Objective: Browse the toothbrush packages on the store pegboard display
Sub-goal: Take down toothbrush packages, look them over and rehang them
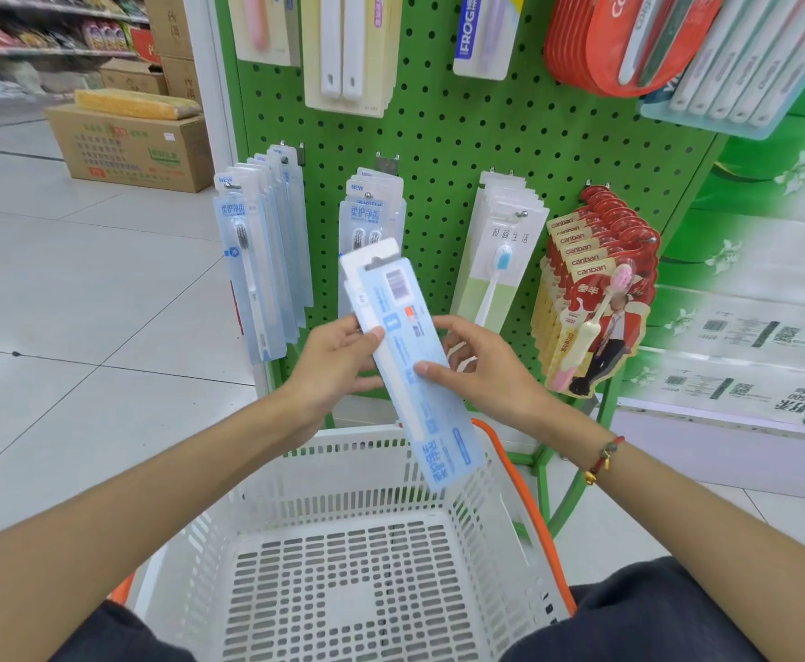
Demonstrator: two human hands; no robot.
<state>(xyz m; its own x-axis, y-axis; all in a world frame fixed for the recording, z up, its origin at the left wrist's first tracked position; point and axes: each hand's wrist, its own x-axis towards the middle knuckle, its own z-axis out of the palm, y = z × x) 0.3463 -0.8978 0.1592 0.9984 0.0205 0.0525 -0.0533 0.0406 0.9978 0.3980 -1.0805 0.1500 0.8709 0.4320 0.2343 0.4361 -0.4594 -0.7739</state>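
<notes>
At frame centre, left hand (pixel 338 360) and right hand (pixel 481 365) grip a toothbrush package's (pixel 410 355) edges, above the basket (pixel 343 475), before the pegboard (pixel 439 136).

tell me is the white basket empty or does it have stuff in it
Empty in what shows: the white basket has only bare slotted floor. The blue toothbrush package is held above it.

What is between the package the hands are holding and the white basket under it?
Nothing visible. The blue toothbrush package, held by the left hand and right hand, hangs tilted right above the white basket, whose open top shows no items inside.
</notes>
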